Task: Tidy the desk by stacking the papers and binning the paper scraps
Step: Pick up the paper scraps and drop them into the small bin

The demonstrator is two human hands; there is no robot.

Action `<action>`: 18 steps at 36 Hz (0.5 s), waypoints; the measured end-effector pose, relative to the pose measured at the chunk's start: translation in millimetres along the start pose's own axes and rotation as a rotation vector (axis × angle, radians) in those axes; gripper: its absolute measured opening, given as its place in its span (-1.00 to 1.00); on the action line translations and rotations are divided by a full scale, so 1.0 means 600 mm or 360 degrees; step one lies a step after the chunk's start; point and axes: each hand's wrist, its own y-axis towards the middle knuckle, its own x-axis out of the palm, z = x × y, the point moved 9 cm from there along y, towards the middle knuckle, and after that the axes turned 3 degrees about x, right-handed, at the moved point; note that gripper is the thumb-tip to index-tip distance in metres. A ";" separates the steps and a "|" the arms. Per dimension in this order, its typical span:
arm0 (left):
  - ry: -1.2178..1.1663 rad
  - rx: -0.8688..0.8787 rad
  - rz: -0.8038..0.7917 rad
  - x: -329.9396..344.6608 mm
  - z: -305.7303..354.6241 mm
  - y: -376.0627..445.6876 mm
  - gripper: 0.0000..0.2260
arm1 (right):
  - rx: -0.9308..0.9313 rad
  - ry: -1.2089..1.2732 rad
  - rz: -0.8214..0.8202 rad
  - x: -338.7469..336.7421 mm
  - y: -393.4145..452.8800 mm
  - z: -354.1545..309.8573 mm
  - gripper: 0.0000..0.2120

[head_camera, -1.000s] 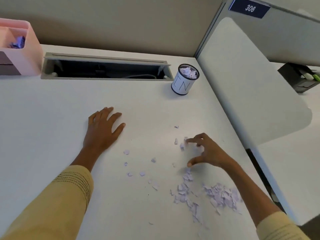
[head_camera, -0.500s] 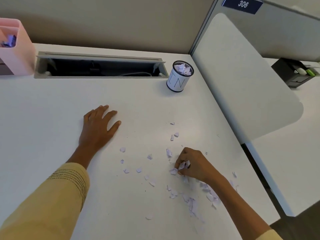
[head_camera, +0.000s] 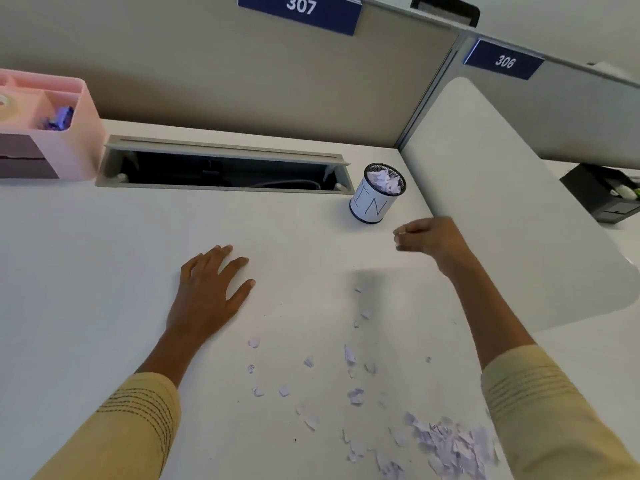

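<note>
Right hand [head_camera: 427,237] (scraps pinched) near bin [head_camera: 375,197]

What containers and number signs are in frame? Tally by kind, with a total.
Bin cup, scraps inside: 1
Pink organiser: 1
Black tray, next desk: 1
Number signs, 307 and 306: 2
Total: 5

An office cubicle: numbered partition signs [head_camera: 300,10], white desk [head_camera: 86,254], pink desk organiser [head_camera: 74,147].
</note>
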 end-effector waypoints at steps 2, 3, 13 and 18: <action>-0.0006 -0.0005 -0.0004 0.001 -0.001 0.000 -0.50 | -0.0054 0.0090 0.0105 -0.022 0.042 -0.042 -0.78; -0.0011 -0.0005 -0.0003 0.001 -0.001 0.000 -0.50 | -0.0070 0.0139 0.0144 -0.030 0.063 -0.059 -0.77; -0.0048 -0.0016 -0.0001 -0.002 0.000 0.001 -0.41 | 0.0020 0.0086 0.0191 -0.026 0.183 -0.122 -0.81; -0.0041 -0.0009 -0.0012 -0.001 0.001 0.001 -0.39 | -0.0107 -0.0055 0.0199 -0.034 0.144 -0.140 -0.83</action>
